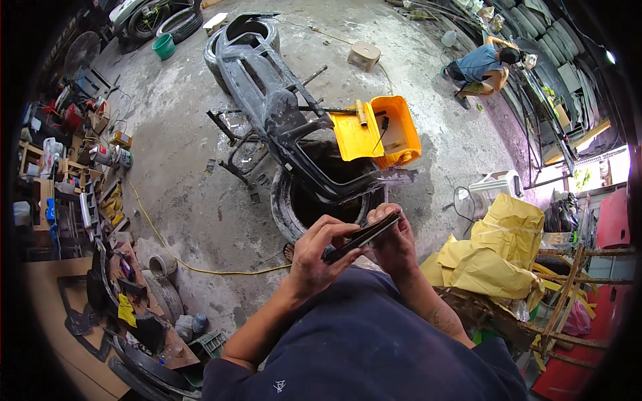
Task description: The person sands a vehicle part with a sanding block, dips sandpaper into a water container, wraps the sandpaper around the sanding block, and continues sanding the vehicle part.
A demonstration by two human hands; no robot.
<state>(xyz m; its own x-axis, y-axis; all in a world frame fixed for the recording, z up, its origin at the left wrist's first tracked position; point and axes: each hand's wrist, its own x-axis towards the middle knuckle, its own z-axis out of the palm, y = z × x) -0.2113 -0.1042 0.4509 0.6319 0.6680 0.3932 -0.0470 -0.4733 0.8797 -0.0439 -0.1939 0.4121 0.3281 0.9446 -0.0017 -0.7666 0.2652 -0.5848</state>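
Both my hands hold a thin, dark, flat strip with a paler edge in front of my chest; its exact kind I cannot make out. My left hand (313,257) has its fingers closed on the near left end of the strip (364,236). Around the far right end curl the fingers of my right hand (396,248). Just beyond my hands, a dark grey car bumper (244,70) with wet, smeared patches lies over tires. The nearer tire (284,207) shows a whitish, dusty side.
A cut-open yellow container (411,144) sits right of the bumper, with a wooden-handled tool across it. Yellow paper (505,230) is heaped at right. A yellow hose (200,269) crosses the floor. Clutter lines the left. Another person (478,67) crouches at far right.
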